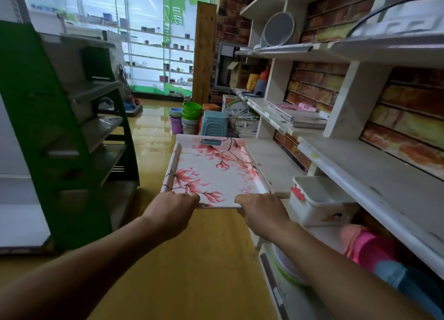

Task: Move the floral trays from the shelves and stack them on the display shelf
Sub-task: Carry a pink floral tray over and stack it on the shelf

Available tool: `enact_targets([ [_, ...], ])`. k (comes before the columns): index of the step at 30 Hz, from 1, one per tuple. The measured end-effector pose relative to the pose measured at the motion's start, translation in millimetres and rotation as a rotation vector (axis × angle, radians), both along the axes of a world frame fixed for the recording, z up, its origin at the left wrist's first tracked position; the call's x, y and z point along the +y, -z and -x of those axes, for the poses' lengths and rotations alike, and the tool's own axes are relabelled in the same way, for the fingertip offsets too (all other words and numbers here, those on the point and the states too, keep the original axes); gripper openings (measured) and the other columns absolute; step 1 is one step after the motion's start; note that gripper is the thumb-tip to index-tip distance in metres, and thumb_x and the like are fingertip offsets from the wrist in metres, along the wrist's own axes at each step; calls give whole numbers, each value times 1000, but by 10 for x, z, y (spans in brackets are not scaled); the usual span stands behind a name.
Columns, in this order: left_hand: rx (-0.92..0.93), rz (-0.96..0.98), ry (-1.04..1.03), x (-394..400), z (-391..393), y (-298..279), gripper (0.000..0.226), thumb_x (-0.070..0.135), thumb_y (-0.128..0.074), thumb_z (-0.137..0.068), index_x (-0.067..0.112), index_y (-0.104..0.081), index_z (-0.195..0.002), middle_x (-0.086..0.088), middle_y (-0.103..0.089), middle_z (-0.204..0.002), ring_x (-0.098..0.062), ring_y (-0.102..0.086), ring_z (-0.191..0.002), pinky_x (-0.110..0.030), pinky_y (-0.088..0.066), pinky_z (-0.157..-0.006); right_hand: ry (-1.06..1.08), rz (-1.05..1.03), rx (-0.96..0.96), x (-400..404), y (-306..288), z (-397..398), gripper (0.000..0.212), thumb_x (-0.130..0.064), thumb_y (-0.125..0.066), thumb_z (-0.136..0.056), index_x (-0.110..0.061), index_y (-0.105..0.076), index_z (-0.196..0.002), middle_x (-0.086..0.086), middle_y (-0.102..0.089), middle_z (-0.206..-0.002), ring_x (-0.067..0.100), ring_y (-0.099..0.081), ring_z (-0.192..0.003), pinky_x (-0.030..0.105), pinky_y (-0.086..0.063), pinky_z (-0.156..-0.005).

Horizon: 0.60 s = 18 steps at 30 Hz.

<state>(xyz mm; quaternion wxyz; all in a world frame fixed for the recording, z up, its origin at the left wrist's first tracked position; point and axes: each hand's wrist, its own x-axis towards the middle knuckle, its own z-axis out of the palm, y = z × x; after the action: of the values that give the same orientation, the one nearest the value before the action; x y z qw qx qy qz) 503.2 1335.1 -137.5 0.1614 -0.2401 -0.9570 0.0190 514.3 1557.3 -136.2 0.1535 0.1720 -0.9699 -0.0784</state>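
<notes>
Both forearms reach forward over the yellow floor. The left hand (171, 210) and right hand (260, 209) each clamp the near short edge of 1 floral tray (211, 173), fingers curled over its rim. The tray is held level in the air, its long axis running straight away from the person, its right edge just beside the white shelf (271, 161). Both hands sit equally near it. Setting it down likely means swinging it rightward. Farther off stand stacked buckets (189, 114).
</notes>
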Motion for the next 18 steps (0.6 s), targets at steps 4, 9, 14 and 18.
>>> enact_targets([
  [4, -17, -31, -34, 51, 454, -3, 22, 23, -35, -103, 22, -49, -120, 2, -67, -101, -15, -66, -83, -24, -42, -60, -45, -9, 4, 56, -35, 534, 8, -16, -50, -96, -21, -56, -95, 1, -66, -84, 22, -60, -69, 27, -30, -53],
  [9, -25, -26, -37, -13, 1112, 1, 21, 25, -37, -103, 23, -49, -120, 3, -67, -101, -14, -66, -84, -24, -43, -61, -71, 5, -14, 0, -15, 1208, 9, -18, -48, -98, -20, -57, -101, 2, -67, -90, 24, -63, -75, 28, -37, -56],
  [14, -30, -19, -29, -198, 1872, 30, 23, 22, -38, -102, 23, -50, -122, 2, -67, -103, -15, -67, -87, -27, -51, -66, -41, 16, -5, -162, 26, 1932, 12, -16, -47, -95, -22, -57, -99, 1, -67, -90, 24, -62, -76, 31, -43, -59],
  [18, -3, 5, -5, -354, 2496, -21, 24, 19, -37, -102, 21, -49, -122, 1, -67, -102, -17, -67, -86, -28, -48, -64, 10, -13, -19, -329, -25, 2490, 11, -13, -56, -89, -22, -54, -95, 0, -66, -89, 25, -62, -75, 30, -39, -56],
])
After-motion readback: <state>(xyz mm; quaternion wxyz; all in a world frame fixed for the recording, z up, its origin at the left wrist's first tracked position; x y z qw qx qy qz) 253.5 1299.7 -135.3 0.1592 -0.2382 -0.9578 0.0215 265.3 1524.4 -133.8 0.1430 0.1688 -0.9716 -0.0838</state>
